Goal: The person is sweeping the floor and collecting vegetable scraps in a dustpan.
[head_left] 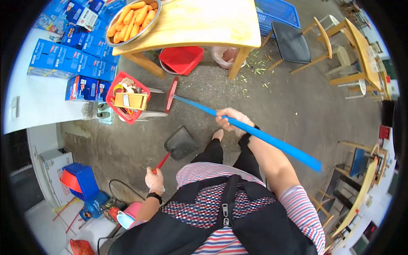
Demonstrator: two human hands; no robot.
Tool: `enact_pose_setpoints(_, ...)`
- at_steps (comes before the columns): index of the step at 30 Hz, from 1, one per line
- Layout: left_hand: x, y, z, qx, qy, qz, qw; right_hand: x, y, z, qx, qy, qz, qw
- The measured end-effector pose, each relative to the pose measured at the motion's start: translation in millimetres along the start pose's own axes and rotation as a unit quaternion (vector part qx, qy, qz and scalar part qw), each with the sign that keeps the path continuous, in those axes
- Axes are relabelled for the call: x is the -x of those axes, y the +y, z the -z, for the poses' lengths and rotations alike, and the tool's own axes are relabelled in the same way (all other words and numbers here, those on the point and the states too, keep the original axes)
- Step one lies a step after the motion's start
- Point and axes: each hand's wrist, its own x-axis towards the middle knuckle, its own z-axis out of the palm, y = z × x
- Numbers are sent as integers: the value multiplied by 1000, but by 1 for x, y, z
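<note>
Left grip [154,179] closed on dustpan [181,143] handle (red), pan ahead on floor [272,106]; right grip [231,120] closed around blue broom [212,112] handle, head beyond.

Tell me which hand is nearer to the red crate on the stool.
Right. The right hand grips the blue broom handle partway along, a short way right of the red crate. The left hand holds the dustpan handle, lower and farther from the crate.
</note>
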Motion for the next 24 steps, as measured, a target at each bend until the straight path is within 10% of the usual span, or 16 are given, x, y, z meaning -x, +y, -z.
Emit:
enact_pose_setpoints(11, 124, 64, -21, 40, 102, 292, 950, 231, -79, 162, 63, 110, -19, 992)
enact_pose_setpoints(24, 198, 227, -49, 205, 123, 433, 869, 445, -253, 118, 253, 269, -23, 929)
